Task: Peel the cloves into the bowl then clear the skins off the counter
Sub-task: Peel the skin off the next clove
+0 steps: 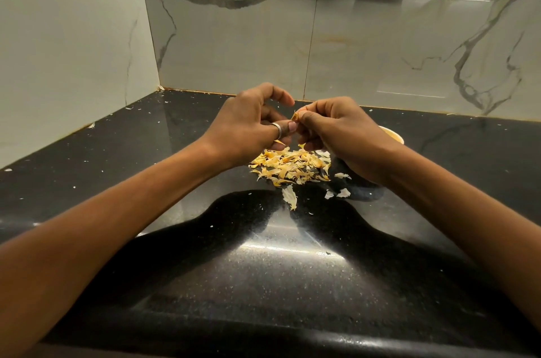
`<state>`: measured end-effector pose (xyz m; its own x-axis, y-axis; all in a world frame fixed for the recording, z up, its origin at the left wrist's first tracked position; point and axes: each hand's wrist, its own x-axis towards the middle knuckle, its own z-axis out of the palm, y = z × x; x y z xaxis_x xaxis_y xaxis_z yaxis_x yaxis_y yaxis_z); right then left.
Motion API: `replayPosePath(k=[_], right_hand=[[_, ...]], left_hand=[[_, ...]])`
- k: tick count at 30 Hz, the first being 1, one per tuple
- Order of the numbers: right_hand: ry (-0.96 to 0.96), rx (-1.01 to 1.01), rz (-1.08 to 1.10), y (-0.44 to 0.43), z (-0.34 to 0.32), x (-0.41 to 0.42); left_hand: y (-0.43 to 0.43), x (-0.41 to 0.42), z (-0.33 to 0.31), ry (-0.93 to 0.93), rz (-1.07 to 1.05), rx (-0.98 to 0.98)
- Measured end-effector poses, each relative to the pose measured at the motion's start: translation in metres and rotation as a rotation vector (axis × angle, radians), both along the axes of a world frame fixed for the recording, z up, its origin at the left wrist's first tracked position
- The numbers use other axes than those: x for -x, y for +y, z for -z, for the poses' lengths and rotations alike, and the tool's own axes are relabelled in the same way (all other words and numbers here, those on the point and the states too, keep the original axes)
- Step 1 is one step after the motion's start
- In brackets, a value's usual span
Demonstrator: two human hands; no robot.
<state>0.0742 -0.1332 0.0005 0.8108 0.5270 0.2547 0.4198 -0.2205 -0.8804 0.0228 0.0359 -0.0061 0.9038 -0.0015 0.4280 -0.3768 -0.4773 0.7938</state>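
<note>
Black counter (146,182), bowl (393,135) half hidden behind the right wrist. Hands together above the skins pile (289,166). Right hand (336,129) pinches the clove (295,116). Left hand (248,126) is curled, thumb against it; can't tell if it's gripping. Clove mostly covered, visible tip points up, probably its long axis.

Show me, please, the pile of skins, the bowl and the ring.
pile of skins (288,166): head view, middle of the heap.
bowl (393,135): head view, the visible piece of rim.
ring (278,130): head view, front of the band.
</note>
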Motion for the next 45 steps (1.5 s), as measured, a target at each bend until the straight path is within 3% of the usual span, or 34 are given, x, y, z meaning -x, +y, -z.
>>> replayPosePath(k=[11, 36, 45], right_hand=[[-0.032, 0.040, 0.061, -0.002, -0.001, -0.004], [-0.214, 0.147, 0.111, -0.007, -0.002, -0.008], [-0.266, 0.096, 0.110, -0.009, -0.004, -0.011]], left_hand=[[0.004, 0.002, -0.009, 0.049, 0.058, 0.205], [0.006, -0.002, -0.002, 0.084, -0.017, 0.093], [0.005, -0.002, -0.001, 0.093, -0.014, 0.088]])
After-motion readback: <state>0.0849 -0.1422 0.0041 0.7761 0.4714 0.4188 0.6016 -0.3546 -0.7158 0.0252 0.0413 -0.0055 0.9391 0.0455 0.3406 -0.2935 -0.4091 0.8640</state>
